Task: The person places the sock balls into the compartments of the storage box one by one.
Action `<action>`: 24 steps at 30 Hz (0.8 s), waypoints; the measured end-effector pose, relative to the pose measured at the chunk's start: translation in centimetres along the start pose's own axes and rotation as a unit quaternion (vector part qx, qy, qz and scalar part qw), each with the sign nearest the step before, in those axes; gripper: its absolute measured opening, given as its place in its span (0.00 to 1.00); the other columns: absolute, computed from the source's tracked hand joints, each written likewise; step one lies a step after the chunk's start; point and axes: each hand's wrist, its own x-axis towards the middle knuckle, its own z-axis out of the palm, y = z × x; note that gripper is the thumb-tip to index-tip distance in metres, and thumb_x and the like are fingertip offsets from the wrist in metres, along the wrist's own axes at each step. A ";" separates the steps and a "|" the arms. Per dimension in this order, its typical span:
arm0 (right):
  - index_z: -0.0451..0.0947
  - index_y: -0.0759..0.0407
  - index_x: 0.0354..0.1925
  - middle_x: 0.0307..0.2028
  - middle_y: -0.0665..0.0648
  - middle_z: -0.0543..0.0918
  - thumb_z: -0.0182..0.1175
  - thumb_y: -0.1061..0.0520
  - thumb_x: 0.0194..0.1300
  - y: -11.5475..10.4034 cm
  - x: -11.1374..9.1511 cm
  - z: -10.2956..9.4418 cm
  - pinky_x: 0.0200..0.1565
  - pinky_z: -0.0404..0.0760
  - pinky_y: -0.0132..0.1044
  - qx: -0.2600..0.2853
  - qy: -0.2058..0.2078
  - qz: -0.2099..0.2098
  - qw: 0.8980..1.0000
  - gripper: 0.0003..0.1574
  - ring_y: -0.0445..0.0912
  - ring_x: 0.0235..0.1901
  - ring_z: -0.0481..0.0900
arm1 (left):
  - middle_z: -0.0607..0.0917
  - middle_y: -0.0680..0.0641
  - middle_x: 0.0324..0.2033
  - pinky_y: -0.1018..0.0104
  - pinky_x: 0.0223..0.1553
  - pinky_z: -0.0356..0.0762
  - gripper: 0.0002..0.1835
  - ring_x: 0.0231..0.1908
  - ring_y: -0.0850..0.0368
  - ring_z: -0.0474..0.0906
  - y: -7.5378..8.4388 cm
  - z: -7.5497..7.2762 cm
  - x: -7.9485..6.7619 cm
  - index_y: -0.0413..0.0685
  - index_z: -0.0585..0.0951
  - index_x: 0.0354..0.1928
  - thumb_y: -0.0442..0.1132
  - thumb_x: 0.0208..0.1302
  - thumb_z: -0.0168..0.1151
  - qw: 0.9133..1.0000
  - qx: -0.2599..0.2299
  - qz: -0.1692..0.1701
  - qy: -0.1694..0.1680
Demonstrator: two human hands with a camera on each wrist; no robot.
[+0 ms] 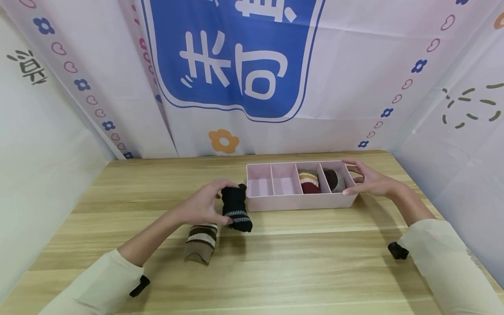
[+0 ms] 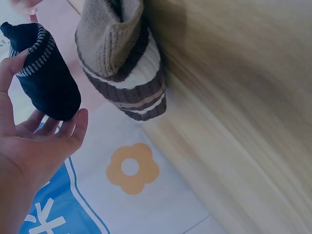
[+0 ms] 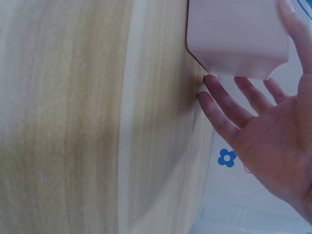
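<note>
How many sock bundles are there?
4: the black bundle in the left hand, the brown striped bundle on the table, and the red-and-cream bundle and brown-and-grey bundle in the pink box. More could hide inside.

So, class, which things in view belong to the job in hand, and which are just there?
Job:
black rolled sock, in left hand
brown striped sock
pink divided box, right hand at its end
rolled socks inside it

Just there:
printed backdrop
black wrist devices

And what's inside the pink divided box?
In the pink box, a striped dark-red sock sits third from left, a brown-and-grey sock rightmost. The two left compartments show only pink walls and floor. The floor beneath the socks is covered.
</note>
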 end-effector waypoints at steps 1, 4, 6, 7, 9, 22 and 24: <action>0.41 0.61 0.81 0.78 0.78 0.45 0.72 0.59 0.62 0.0 0.0 0.0 0.70 0.57 0.71 0.000 0.000 0.000 1.000 0.64 0.78 0.74 0.48 | 0.80 0.39 0.59 0.37 0.52 0.78 0.42 0.54 0.43 0.76 0.0 0.0 0.2 0.36 0.73 0.65 0.36 0.46 0.80 1.000 0.001 0.002 0.001; 0.41 0.61 0.81 0.78 0.78 0.46 0.72 0.58 0.62 0.1 0.0 0.0 0.70 0.57 0.71 0.001 0.000 0.001 1.000 0.64 0.78 0.74 0.49 | 0.80 0.39 0.58 0.38 0.53 0.77 0.42 0.54 0.44 0.76 0.2 0.1 0.8 0.36 0.73 0.65 0.36 0.46 0.80 1.000 0.000 0.002 0.005; 0.41 0.61 0.81 0.78 0.77 0.46 0.72 0.59 0.62 0.1 0.0 -0.1 0.70 0.57 0.70 0.003 0.000 0.001 1.000 0.64 0.77 0.74 0.49 | 0.80 0.40 0.59 0.38 0.54 0.77 0.42 0.55 0.44 0.76 0.4 0.2 1.3 0.36 0.73 0.66 0.37 0.46 0.79 1.000 -0.002 -0.002 0.006; 0.41 0.61 0.81 0.78 0.77 0.46 0.72 0.59 0.62 0.2 0.0 -0.1 0.70 0.56 0.70 0.003 0.000 0.001 1.000 0.64 0.77 0.74 0.49 | 0.80 0.40 0.59 0.38 0.54 0.77 0.42 0.55 0.44 0.75 0.5 0.2 1.6 0.36 0.73 0.66 0.37 0.46 0.79 1.000 -0.002 -0.002 0.006; 0.41 0.61 0.81 0.78 0.77 0.46 0.72 0.59 0.62 0.2 0.0 -0.1 0.70 0.56 0.71 0.004 0.000 0.001 1.000 0.64 0.77 0.75 0.48 | 0.81 0.41 0.58 0.39 0.54 0.77 0.42 0.54 0.45 0.76 0.5 0.2 2.1 0.36 0.74 0.66 0.37 0.46 0.79 1.000 -0.005 -0.002 0.006; 0.41 0.61 0.81 0.78 0.77 0.44 0.72 0.59 0.62 -0.1 -0.1 0.0 0.70 0.54 0.71 0.005 -0.001 0.003 1.000 0.64 0.77 0.75 0.47 | 0.80 0.40 0.60 0.39 0.56 0.76 0.43 0.54 0.44 0.75 1.6 -0.1 4.7 0.38 0.73 0.68 0.37 0.47 0.79 1.000 -0.008 -0.007 0.018; 0.41 0.60 0.81 0.78 0.78 0.45 0.72 0.58 0.62 -0.1 -0.1 0.0 0.70 0.55 0.71 0.006 -0.002 0.003 1.000 0.64 0.78 0.74 0.48 | 0.79 0.40 0.61 0.39 0.57 0.76 0.44 0.55 0.44 0.75 1.7 0.0 5.2 0.39 0.73 0.69 0.36 0.47 0.79 1.000 -0.009 -0.010 0.021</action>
